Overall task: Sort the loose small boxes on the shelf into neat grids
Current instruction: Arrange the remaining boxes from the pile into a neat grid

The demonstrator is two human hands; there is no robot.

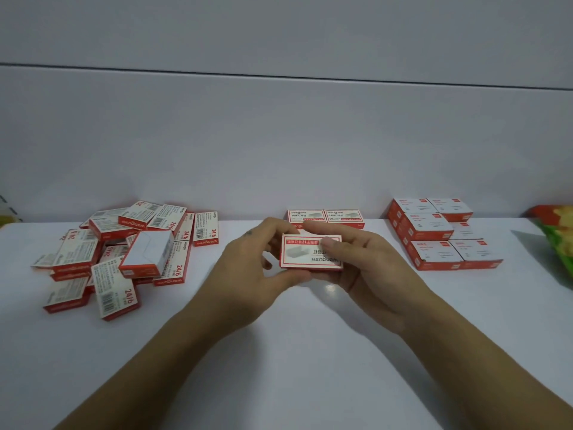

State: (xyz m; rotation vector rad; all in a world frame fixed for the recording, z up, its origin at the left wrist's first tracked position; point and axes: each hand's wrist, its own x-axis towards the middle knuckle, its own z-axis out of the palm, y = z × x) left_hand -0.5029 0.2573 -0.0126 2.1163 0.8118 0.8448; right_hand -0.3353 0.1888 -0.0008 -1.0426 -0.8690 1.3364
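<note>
Both hands hold one small red-and-white staple box (pixel 310 254) above the middle of the white shelf (pixel 294 352), its printed face up and turned upside down to me. My left hand (pixel 248 268) grips its left end; my right hand (pixel 369 262) grips the right end with the thumb on top. Just behind it, two matching boxes (pixel 325 216) lie side by side against the back wall. A loose heap of several such boxes (pixel 124 252) is piled at the left.
A tidy grid of several larger red-and-white boxes (pixel 440 234) sits at the right. A green and yellow packet (pixel 558 240) lies at the far right edge. The grey back wall (pixel 279 150) rises right behind the shelf.
</note>
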